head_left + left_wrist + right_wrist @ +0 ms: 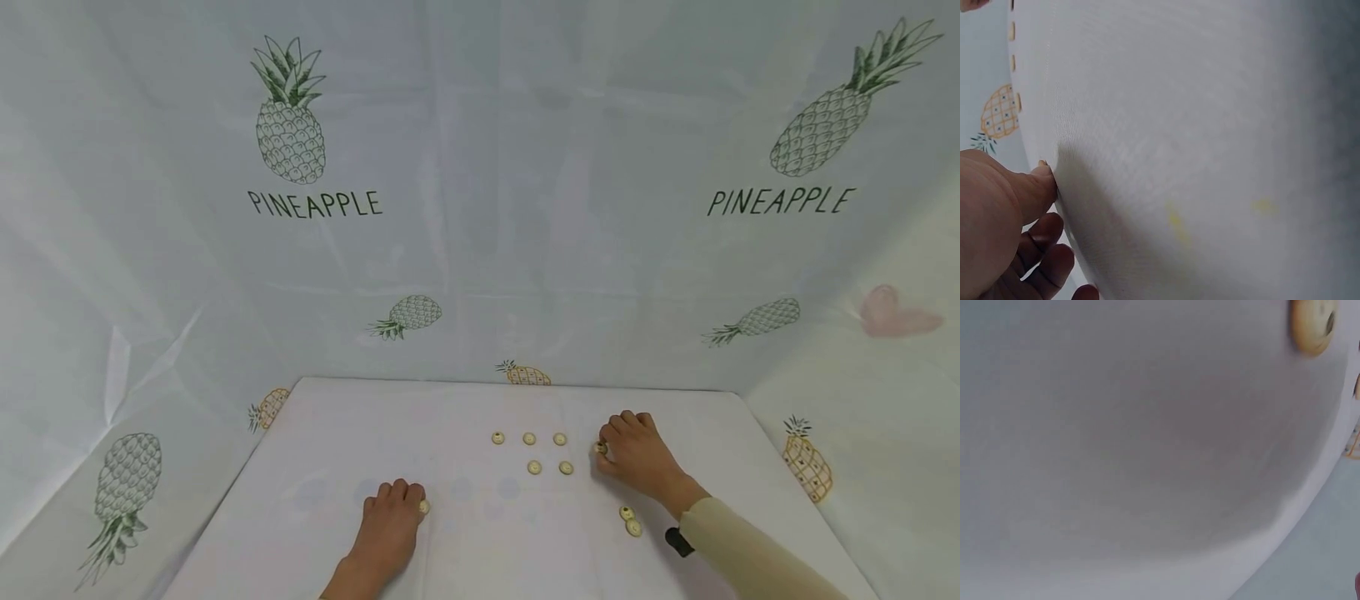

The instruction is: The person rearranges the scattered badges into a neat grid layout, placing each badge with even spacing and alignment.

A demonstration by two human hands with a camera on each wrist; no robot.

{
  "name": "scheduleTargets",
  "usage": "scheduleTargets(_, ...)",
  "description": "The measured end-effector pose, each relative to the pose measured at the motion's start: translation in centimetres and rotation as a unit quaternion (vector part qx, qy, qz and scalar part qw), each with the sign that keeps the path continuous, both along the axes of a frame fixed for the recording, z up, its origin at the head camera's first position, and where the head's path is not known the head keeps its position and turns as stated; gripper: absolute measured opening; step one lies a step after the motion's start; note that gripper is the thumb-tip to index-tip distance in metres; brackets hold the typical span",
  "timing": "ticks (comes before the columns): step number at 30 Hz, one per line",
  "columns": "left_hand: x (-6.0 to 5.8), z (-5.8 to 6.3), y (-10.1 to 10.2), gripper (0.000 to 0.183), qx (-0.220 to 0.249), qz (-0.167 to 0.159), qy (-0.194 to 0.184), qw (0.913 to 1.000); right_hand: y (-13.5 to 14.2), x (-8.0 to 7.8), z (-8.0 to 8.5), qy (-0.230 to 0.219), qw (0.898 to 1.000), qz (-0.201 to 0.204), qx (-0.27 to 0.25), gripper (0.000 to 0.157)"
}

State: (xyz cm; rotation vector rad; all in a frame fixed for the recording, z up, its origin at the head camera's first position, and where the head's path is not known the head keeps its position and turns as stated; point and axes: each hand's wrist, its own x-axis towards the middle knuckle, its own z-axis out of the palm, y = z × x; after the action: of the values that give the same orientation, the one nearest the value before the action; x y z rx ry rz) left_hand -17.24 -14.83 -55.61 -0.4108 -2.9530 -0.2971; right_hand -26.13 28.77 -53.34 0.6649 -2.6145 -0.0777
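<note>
My left hand [390, 523] is low over the white table, left of the middle. It pinches a small, pale, round wooden piece [424, 506] at its thumb side. In the left wrist view, a sliver of that piece [1042, 163] peeks past the thumb tip. Farther back on the right, my right hand [636, 452] holds another round wooden piece [601, 447] with a dark mark, between thumb and fingers. Nearest it on the left is a piece [560, 439] lying flat. The right wrist view shows a thick-edged piece [1312, 326], with the hand almost wholly out of frame.
Several like pieces lie in two loose rows, among them one at the left end [498, 437] and one in front [534, 467]. Nearer me, two pieces [633, 527] touch beside the right forearm. A pineapple-print cloth [480, 250] hangs behind the table [352, 417].
</note>
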Motion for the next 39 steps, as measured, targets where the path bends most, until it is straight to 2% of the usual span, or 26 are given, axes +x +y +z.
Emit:
scheduleTargets(13, 0.1, 0.5, -0.1, 0.011, 0.020, -0.001, -0.026, 0.9995, -4.4, -0.3, 0.4, 0.035, 0.997, 0.063, 0.032, 0.029)
scheduleTargets(23, 0.0, 0.3, -0.4, 0.013, 0.009, -0.005, -0.017, 0.9998, -7.0, -0.3, 0.6, 0.006, 0.997, 0.079, 0.025, 0.020)
scheduleTargets(30, -0.2, 0.2, -0.4, 0.012, -0.003, -0.003, -0.016, 0.9999, -9.0, -0.4, -0.1, 0.004, 0.995, 0.090, 0.031, 0.024)
scheduleTargets(39, 0.0, 0.3, -0.7, 0.018, 0.000, -0.009, -0.012, 0.9999, -11.9, -0.3, -0.8, 0.005, 0.994, 0.106, 0.032, 0.021)
